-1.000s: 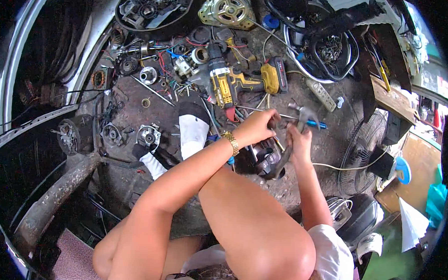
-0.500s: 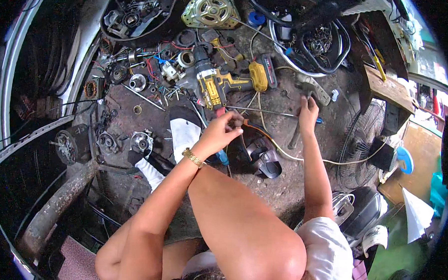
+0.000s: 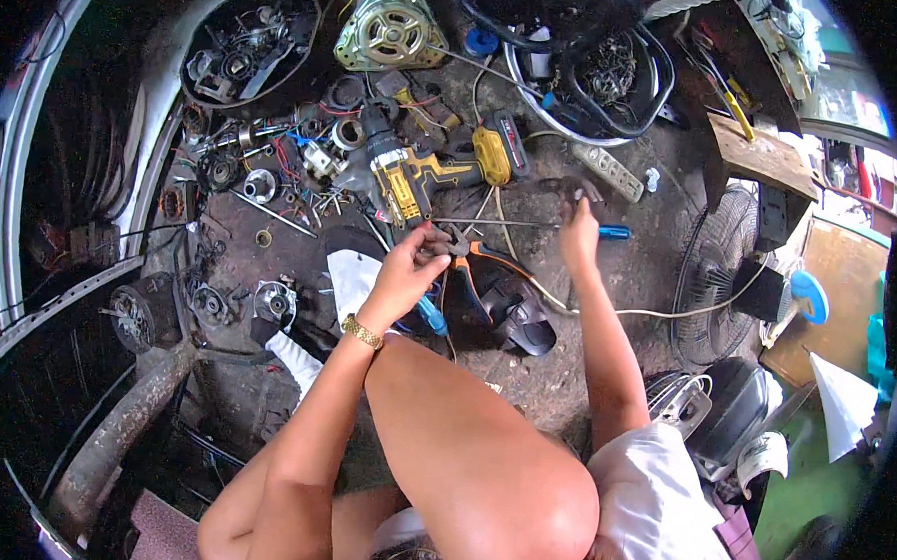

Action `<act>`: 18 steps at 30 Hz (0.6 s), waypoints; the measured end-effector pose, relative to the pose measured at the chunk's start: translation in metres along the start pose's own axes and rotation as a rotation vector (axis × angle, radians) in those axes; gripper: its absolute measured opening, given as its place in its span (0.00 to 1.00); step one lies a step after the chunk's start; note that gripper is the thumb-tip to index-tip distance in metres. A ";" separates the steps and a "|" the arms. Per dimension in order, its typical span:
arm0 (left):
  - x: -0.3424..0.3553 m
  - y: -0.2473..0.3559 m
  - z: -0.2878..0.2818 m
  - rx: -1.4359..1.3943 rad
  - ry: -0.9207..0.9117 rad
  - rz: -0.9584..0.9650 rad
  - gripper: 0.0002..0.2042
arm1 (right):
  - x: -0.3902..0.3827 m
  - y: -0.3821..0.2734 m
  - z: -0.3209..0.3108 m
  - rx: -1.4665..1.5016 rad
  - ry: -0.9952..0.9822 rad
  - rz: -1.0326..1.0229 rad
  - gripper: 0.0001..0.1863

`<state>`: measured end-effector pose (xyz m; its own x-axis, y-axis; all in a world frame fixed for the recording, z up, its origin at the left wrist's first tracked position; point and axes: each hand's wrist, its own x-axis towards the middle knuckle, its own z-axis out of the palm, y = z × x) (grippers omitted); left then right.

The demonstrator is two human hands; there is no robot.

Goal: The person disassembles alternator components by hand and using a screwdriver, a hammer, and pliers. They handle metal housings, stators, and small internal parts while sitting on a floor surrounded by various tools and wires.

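Observation:
My right hand (image 3: 579, 236) is closed round a hammer (image 3: 575, 189) whose dark head is blurred above the fingers; most of the handle is hidden. Just beside that hand a long-shafted screwdriver (image 3: 614, 232) with a blue handle lies across the floor. My left hand (image 3: 411, 270), with a gold-coloured band at the wrist, is closed, fingertips together below the yellow-and-black cordless drill (image 3: 403, 186). What those fingers hold, if anything, I cannot make out. Right next to them lie orange-and-black pliers (image 3: 479, 266). A blue-handled tool (image 3: 431, 314) lies under the left wrist.
Loose metal parts and wires (image 3: 304, 159) crowd the left. A dark basin of parts (image 3: 248, 46), a motor (image 3: 392, 32) and a round tub (image 3: 615, 142) stand at the back. On the right are a power strip (image 3: 610, 174), a fan (image 3: 714, 282) and a pale cable (image 3: 657, 311).
The hammer has come up off the floor with my right hand, its head now blurred. My left hand stays near the drill and pliers. The whole view has shifted slightly.

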<state>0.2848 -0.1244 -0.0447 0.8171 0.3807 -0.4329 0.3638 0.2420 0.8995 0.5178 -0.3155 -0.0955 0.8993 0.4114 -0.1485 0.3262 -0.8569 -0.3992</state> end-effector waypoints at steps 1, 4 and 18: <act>0.000 0.003 -0.002 -0.013 -0.008 -0.031 0.15 | 0.006 0.001 -0.003 0.052 0.000 0.020 0.13; -0.005 0.001 -0.002 0.008 -0.024 -0.040 0.13 | 0.008 0.037 -0.008 0.175 0.276 -0.071 0.15; -0.015 0.001 -0.008 0.054 0.065 -0.095 0.12 | 0.030 -0.009 -0.040 0.078 0.104 -0.063 0.21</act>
<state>0.2698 -0.1230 -0.0378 0.7476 0.4160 -0.5178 0.4632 0.2321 0.8553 0.5538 -0.3075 -0.0601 0.9044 0.4258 -0.0278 0.3630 -0.8019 -0.4745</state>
